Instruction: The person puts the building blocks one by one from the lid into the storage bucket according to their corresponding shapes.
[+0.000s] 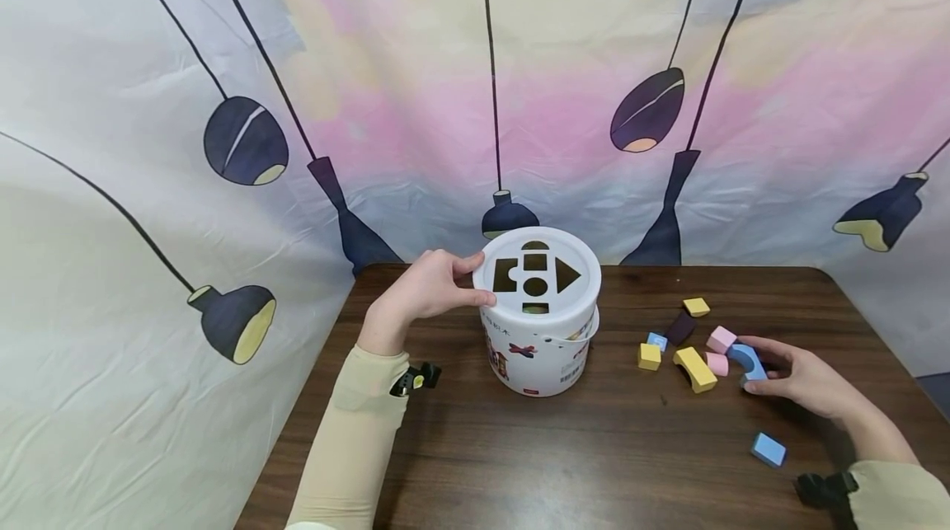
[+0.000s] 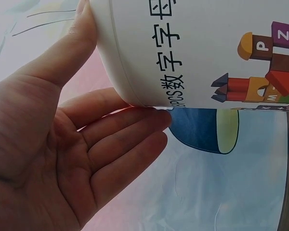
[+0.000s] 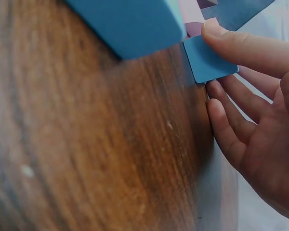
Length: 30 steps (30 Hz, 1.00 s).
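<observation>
A white bucket (image 1: 530,361) stands upright near the table's far edge. Its white lid (image 1: 579,248) has several shaped holes. My left hand (image 1: 426,291) grips the lid's left rim, thumb and fingers spread around it; in the left wrist view, the other fingers lie partly straight beside the bucket wall. On the right, my right hand (image 1: 809,380) pinches a blue arch block (image 1: 751,358) between thumb and fingers. In the right wrist view, one square end of this arch block (image 3: 207,62) shows under the thumb. Two pink blocks (image 1: 721,339) sit beside it.
Left of the right hand lie a yellow arch block (image 1: 695,369), yellow blocks (image 1: 649,357), a dark brown block (image 1: 680,328) and a small blue block (image 1: 656,341). Another blue block (image 1: 768,449) lies nearer the front. A printed cloth (image 1: 416,101) hangs behind the table (image 1: 594,464).
</observation>
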Each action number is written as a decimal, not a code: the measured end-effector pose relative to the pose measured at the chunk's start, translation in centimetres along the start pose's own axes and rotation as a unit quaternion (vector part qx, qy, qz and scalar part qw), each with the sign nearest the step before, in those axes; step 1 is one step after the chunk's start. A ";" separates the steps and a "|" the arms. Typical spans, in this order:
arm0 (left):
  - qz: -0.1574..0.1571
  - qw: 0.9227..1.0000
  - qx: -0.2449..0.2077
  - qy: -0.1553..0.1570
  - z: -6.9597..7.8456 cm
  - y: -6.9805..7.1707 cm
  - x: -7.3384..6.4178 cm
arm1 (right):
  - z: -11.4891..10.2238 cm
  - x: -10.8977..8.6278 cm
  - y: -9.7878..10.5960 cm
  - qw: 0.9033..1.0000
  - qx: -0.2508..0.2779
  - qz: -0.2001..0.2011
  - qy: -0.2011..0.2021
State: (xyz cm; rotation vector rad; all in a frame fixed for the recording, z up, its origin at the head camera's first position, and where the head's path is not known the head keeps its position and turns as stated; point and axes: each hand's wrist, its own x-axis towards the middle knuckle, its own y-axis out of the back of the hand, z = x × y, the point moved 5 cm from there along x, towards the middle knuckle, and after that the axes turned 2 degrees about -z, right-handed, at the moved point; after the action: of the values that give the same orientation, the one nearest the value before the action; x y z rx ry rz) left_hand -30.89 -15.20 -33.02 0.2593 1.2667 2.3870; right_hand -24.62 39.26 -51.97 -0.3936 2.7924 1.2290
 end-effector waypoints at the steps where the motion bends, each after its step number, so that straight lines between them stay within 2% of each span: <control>1: 0.000 1.000 0.000 0.000 0.0 0.0 0.0 | 0.0 0.0 0.0 1.000 0.001 0.000 0.000; 24: 0.003 1.000 -0.001 0.002 0.0 0.0 0.0 | -0.1 -0.2 0.1 1.000 0.007 0.010 -0.003; 30: 0.005 1.000 -0.009 0.006 0.0 0.0 0.0 | -0.1 -0.5 0.2 1.000 0.011 0.007 0.008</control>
State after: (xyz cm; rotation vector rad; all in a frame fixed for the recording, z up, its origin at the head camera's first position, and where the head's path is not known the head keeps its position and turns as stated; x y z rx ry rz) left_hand -30.83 -15.20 -33.06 0.2462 1.2521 2.4103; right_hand -24.22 39.38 -51.69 -0.3853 2.8243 1.2011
